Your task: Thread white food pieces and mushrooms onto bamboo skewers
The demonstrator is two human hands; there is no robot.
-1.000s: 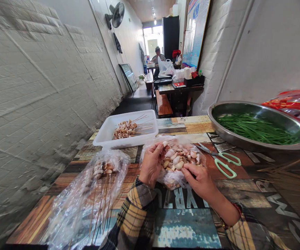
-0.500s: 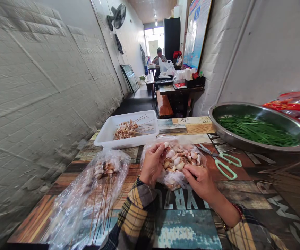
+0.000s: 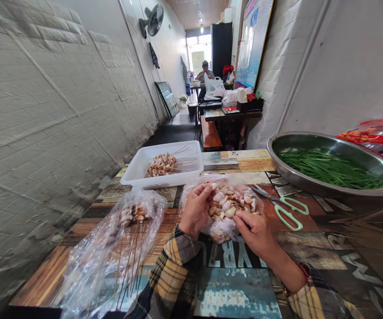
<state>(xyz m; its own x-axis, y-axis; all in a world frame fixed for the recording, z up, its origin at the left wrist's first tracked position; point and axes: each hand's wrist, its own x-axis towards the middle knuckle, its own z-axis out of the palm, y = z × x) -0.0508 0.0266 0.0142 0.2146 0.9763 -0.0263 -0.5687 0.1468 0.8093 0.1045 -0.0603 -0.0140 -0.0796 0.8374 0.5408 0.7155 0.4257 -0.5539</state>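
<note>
A clear plastic bag [image 3: 186, 190] lies open before me, heaped with garlic cloves [image 3: 226, 205], some still in pinkish skin. My left hand [image 3: 197, 208] is closed at the bag's left side, its thumb and forefinger pinching a pale clove at the fingertips. From the right, my right hand [image 3: 255, 228] reaches over the bag's near edge with thumb and forefinger pressed together on a peeled-looking garlic clove [image 3: 230, 212]. The other fingers of that hand curl under. Scissors [image 3: 287, 212] with light green handles lie just right of the bag.
Left of the garlic is a plastic bag [image 3: 94, 261] with skewered pieces. A white tray [image 3: 134, 175] of skewers stands behind. At right are a steel basin [image 3: 314, 188] of green stalks and thin sticks [image 3: 373, 217]. A person [image 3: 205, 71] sits far back.
The view has shifted very slightly. Both hands keep nearly the same pose over the garlic, and the things on the table stay where they were.
</note>
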